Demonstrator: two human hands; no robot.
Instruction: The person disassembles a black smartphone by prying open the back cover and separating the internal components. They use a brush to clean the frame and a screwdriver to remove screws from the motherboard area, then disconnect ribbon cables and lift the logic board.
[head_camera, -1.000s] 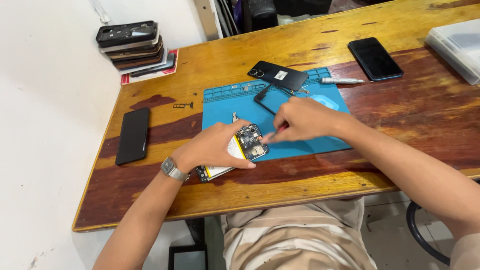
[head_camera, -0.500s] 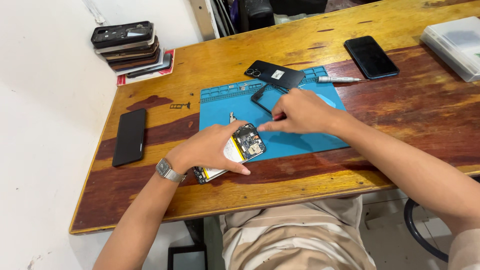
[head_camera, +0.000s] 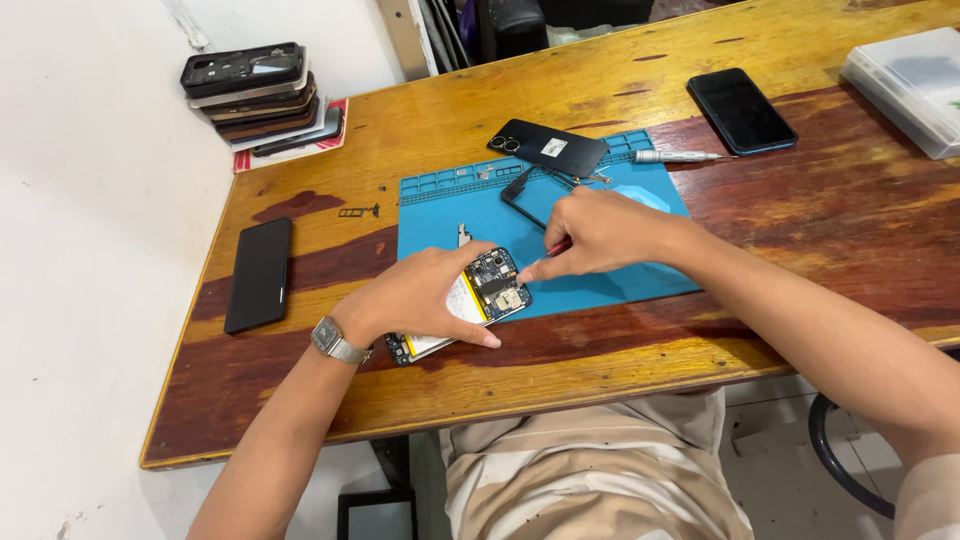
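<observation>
At the far left, a stack of phones (head_camera: 262, 92) sits in the corner of the wooden table (head_camera: 850, 210). Below it a black phone (head_camera: 258, 273) lies flat by itself.

Next comes the left hand (head_camera: 415, 298), with a silver watch (head_camera: 335, 343) on the wrist. Its fingers are spread and press down on the open phone (head_camera: 475, 300). The open phone has no back, so you can see its little green board and a pale battery. It lies half on the blue mat (head_camera: 440, 215) and half on the wood, at the mat's near left corner.

Then the right hand (head_camera: 600, 232). Its fingers are pinched together around a thin red tool (head_camera: 556, 248), and the tip points at the top of the open phone. It may be a small screwdriver, but the hand hides most of it.

The step looks like work on the tiny parts inside the phone. The next move needs a steady left hand to pin the phone down, and a soft, careful push with the tool tip.

Behind the hands lie a black back cover (head_camera: 548, 147) and a thin black frame (head_camera: 528, 195). Further right are a silver pen tool (head_camera: 678, 156), another dark phone (head_camera: 741, 110) and a clear plastic box (head_camera: 905, 90)
</observation>
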